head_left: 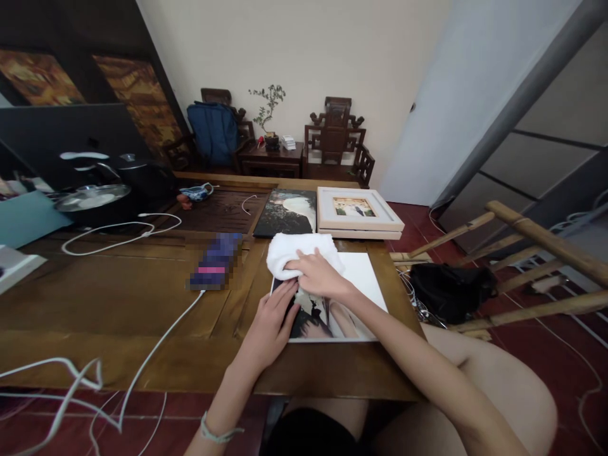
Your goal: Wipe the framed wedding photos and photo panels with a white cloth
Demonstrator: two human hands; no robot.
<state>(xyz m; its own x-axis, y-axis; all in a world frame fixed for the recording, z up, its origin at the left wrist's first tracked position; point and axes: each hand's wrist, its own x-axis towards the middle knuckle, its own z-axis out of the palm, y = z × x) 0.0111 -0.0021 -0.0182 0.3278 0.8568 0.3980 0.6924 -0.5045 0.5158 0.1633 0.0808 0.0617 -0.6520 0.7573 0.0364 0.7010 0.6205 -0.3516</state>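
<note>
A white towel (301, 248) lies bunched over the upper left part of a photo album (363, 278) with a white right side and a picture on its left. My right hand (316, 272) grips and presses the towel against the album, its fingers partly sunk in the folds. At the album's left edge, my left hand (273, 323) rests with fingers stretched out, their tips close to the towel. My right forearm crosses the album and hides part of the picture.
Beyond the album are a dark picture panel (289, 212) and stacked cream frames (358, 212). A phone (213, 261) with a white cable (164, 351) lies to the left. A kettle (142, 177), pot (92, 199) and clay figure (183, 201) stand farther back. A bamboo rack (527, 247) is right.
</note>
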